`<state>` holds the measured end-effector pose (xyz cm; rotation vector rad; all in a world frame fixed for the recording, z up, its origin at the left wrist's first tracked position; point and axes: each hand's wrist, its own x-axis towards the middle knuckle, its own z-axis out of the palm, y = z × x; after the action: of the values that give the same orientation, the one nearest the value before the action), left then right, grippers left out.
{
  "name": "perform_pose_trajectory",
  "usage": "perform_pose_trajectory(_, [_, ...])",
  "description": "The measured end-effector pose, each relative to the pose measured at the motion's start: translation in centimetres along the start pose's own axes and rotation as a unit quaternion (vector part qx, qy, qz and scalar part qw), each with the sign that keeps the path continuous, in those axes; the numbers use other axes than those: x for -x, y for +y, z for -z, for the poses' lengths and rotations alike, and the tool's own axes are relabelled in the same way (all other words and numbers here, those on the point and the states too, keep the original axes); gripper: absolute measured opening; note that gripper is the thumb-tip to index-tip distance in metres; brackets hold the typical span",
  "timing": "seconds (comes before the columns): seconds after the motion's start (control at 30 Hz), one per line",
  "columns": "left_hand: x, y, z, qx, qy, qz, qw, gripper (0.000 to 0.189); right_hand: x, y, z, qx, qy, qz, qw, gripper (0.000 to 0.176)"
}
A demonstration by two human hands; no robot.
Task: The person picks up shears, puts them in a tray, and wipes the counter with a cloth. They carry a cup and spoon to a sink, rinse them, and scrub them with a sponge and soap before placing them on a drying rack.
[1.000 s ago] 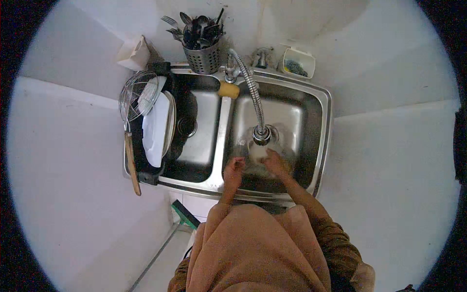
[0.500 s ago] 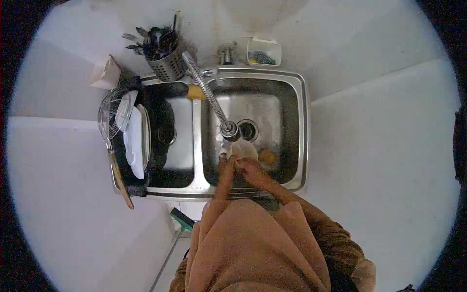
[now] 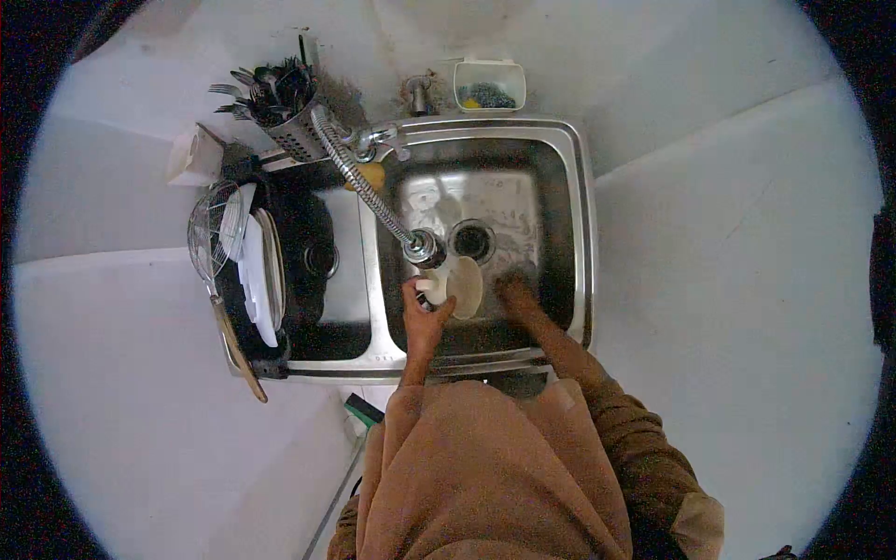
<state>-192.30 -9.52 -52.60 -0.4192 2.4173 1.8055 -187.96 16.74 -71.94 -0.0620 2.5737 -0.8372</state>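
Below the spray head of the tap [image 3: 424, 246], my left hand [image 3: 425, 315] grips a cream-coloured mug [image 3: 461, 287]. The mug is tilted, with its handle on the left beside my fingers and its wide opening turned right. My right hand [image 3: 516, 297] is low over the floor of the right sink basin [image 3: 581, 233], a little right of the mug and apart from it. Its fingers are dark and smeared by motion, so whether it holds anything cannot be made out.
Plates [image 3: 264, 280] stand in a black rack over the left basin, beside a wire skimmer [image 3: 217, 229] with a wooden handle. A perforated cutlery holder [image 3: 301, 138] stands behind. A white container [image 3: 490, 86] holds a scouring pad. Something yellow [image 3: 366, 175] sits behind the hose.
My right hand has come off the mug and moved right, over where a yellowish item lay, which no longer shows. My left hand keeps the mug, now tipped more. The view has shifted slightly.
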Motion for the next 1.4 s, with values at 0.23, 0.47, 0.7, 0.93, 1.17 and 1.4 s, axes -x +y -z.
perform_pose_trajectory(0.23, [1.1, -0.8, -1.0, 0.091, -0.024, 0.093, 0.991, 0.060, -0.1, -5.9, 6.1, -0.413, 0.071, -0.132, 0.898, 0.027])
perform_pose_trajectory(0.47, [2.4, 0.8, -1.0, -0.008, -0.084, -0.103, 0.991, 0.060, 1.9, -11.8, 10.3, -0.394, -0.022, -0.100, 0.913, 0.034])
perform_pose_trajectory(0.7, [1.7, 3.5, -0.2, -0.051, -0.201, -0.229, 0.951, 0.056, 2.5, -16.9, 17.9, -0.224, 0.048, -0.049, 0.972, 0.038])
perform_pose_trajectory(0.93, [1.6, 5.3, 0.0, 0.068, -0.245, -0.183, 0.950, 0.059, 3.8, -20.5, 21.0, -0.282, 0.241, 0.137, 0.919, 0.034])
perform_pose_trajectory(1.17, [1.9, 8.9, -1.9, 0.179, 0.011, -0.136, 0.974, 0.055, 5.2, -21.7, 23.3, -0.158, 0.198, 0.051, 0.966, 0.031])
perform_pose_trajectory(1.4, [5.1, 6.6, -4.0, 0.410, 0.048, 0.241, 0.879, 0.042, 6.7, -22.6, 23.8, -0.200, 0.175, 0.130, 0.955, 0.037])
